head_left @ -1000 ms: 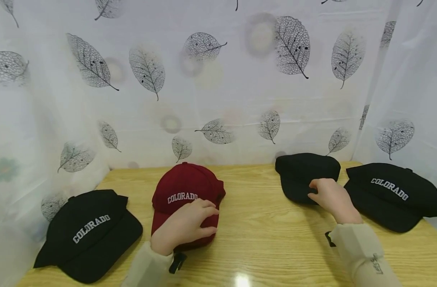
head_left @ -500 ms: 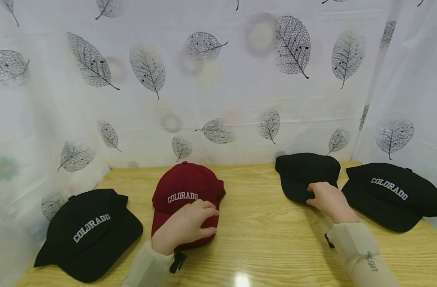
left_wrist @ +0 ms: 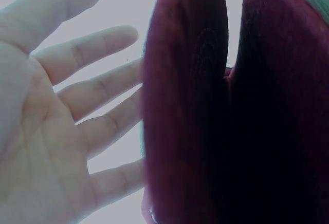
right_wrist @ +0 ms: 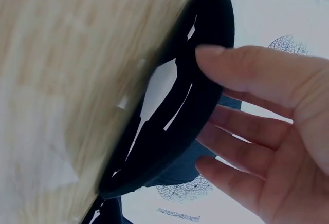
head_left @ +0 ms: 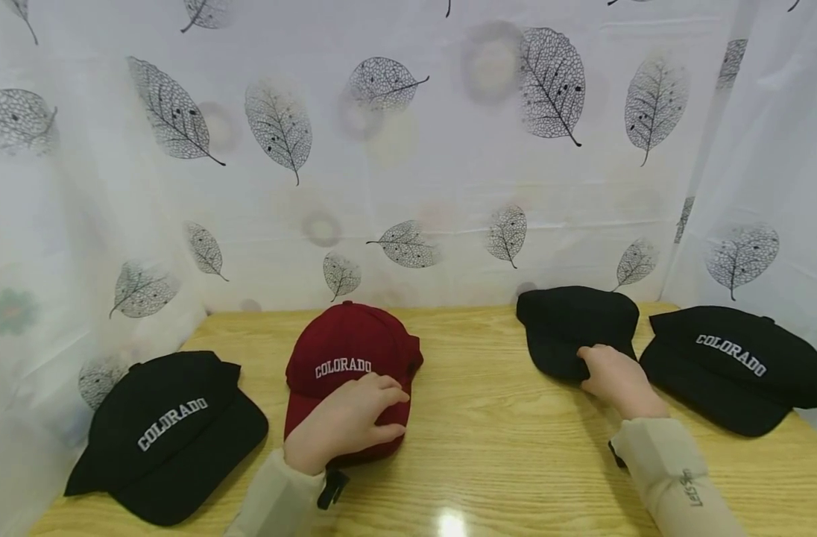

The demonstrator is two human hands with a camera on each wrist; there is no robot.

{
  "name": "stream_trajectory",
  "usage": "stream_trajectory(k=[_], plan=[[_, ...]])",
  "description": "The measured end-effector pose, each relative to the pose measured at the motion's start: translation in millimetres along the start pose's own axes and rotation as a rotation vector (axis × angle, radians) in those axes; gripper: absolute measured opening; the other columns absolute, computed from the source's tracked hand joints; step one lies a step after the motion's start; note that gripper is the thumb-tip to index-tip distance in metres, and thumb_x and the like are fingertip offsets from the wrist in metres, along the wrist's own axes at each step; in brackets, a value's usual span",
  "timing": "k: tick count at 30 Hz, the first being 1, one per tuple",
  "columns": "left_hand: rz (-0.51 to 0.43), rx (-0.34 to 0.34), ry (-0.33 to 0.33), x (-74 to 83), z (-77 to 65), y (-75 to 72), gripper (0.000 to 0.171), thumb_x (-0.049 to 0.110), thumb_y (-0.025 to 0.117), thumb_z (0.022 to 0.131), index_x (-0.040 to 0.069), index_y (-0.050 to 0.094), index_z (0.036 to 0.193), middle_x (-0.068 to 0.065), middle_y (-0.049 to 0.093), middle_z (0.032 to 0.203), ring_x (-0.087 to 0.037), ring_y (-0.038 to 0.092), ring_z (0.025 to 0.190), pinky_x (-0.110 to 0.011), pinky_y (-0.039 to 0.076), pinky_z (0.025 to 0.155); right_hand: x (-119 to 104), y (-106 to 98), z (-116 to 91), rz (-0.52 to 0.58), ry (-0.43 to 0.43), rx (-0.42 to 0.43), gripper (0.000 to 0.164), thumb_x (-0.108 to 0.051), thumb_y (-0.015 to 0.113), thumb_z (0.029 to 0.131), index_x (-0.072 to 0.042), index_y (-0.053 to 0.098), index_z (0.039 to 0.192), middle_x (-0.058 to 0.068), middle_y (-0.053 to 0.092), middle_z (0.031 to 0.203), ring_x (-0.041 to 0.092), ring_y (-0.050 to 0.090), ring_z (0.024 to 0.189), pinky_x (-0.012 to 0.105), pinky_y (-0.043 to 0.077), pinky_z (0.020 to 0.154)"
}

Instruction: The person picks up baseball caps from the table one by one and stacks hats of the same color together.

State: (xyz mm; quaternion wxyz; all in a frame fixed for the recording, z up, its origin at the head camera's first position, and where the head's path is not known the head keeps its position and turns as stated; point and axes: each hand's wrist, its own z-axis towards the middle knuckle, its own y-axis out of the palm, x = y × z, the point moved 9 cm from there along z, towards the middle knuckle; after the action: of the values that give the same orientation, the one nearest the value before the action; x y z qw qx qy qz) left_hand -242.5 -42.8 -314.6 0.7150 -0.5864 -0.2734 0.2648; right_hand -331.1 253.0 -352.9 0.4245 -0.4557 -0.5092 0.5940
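A maroon cap point(head_left: 349, 335) lettered COLORADO sits left of the middle of the table. Over its brim is my left hand point(head_left: 351, 419); in the left wrist view its fingers are spread and fairly straight, the tips of several of them hidden behind the maroon brim point(left_wrist: 185, 106). Farther back on the right lies a plain black cap point(head_left: 576, 324), brim toward me. My right hand point(head_left: 616, 382) pinches this brim: the right wrist view has the thumb on the underside of the black cap point(right_wrist: 200, 98) and the fingers on the other face.
Another black COLORADO cap point(head_left: 160, 440) lies at the left of the wooden table point(head_left: 489, 447). One more black COLORADO cap point(head_left: 737, 373) is at the right, close beside my right hand. A white leaf-print curtain point(head_left: 449, 179) encloses the back and sides.
My right hand has come slightly down and closed its thumb and fingers at the plain black cap's brim. The left hand and the caps stay where they were.
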Motion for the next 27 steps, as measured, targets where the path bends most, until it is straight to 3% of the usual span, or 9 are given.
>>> stream_trajectory(k=[5, 8, 12, 16, 21, 27], plan=[[0.001, -0.005, -0.003, -0.6, -0.4, 0.4, 0.033, 0.032, 0.064, 0.080, 0.009, 0.064, 0.103, -0.003, 0.058, 0.101, -0.017, 0.052, 0.092, -0.032, 0.045, 0.077, -4.8, -5.1, 0.6, -0.006, -0.033, 0.056, 0.014, 0.006, 0.063, 0.068, 0.000, 0.061, 0.081, 0.012, 0.058, 0.073, 0.027, 0.053, 0.060, 0.039, 0.041, 0.052], [-0.003, -0.013, -0.008, -1.1, -0.5, 1.2, 0.033, 0.032, 0.064, 0.080, 0.009, 0.064, 0.103, -0.003, 0.058, 0.101, -0.017, 0.052, 0.092, -0.031, 0.045, 0.078, -8.6, -9.0, 1.1, -0.015, -0.048, 0.095, 0.012, 0.007, 0.060, 0.069, -0.004, 0.060, 0.074, 0.008, 0.057, 0.067, 0.022, 0.050, 0.054, 0.036, 0.039, 0.049], [-0.003, -0.017, -0.008, -1.4, -0.7, 2.2, 0.033, 0.032, 0.063, 0.080, 0.009, 0.064, 0.104, -0.002, 0.058, 0.101, -0.017, 0.051, 0.092, -0.031, 0.044, 0.077, -13.8, -7.3, 0.6, -0.025, -0.063, 0.075, 0.015, 0.005, 0.064, 0.071, 0.000, 0.063, 0.085, 0.014, 0.059, 0.078, 0.030, 0.056, 0.066, 0.042, 0.044, 0.057], [-0.001, -0.015, -0.005, -1.3, -0.8, 2.3, 0.033, 0.032, 0.063, 0.080, 0.010, 0.064, 0.104, -0.002, 0.058, 0.101, -0.017, 0.051, 0.092, -0.031, 0.044, 0.077, -9.7, 0.7, -1.2, -0.026, -0.034, 0.012, 0.034, 0.000, 0.069, 0.069, 0.006, 0.058, 0.101, 0.020, 0.054, 0.087, 0.036, 0.054, 0.078, 0.045, 0.044, 0.062], [-0.004, -0.022, -0.005, -1.5, -0.8, 2.7, 0.032, 0.031, 0.063, 0.080, 0.010, 0.064, 0.104, -0.001, 0.058, 0.101, -0.017, 0.052, 0.091, -0.031, 0.044, 0.077, -3.0, 8.5, -0.9, -0.012, -0.010, -0.038, 0.047, -0.003, 0.070, 0.071, 0.009, 0.049, 0.112, 0.026, 0.052, 0.094, 0.038, 0.053, 0.079, 0.045, 0.044, 0.060], [-0.010, -0.021, -0.006, -1.6, -1.2, 2.1, 0.033, 0.032, 0.063, 0.080, 0.010, 0.064, 0.105, -0.001, 0.058, 0.101, -0.016, 0.052, 0.092, -0.031, 0.045, 0.077, -3.8, 7.3, 1.8, -0.042, -0.014, -0.027, 0.054, -0.005, 0.071, 0.071, 0.009, 0.046, 0.117, 0.029, 0.051, 0.097, 0.039, 0.053, 0.080, 0.046, 0.044, 0.060]])
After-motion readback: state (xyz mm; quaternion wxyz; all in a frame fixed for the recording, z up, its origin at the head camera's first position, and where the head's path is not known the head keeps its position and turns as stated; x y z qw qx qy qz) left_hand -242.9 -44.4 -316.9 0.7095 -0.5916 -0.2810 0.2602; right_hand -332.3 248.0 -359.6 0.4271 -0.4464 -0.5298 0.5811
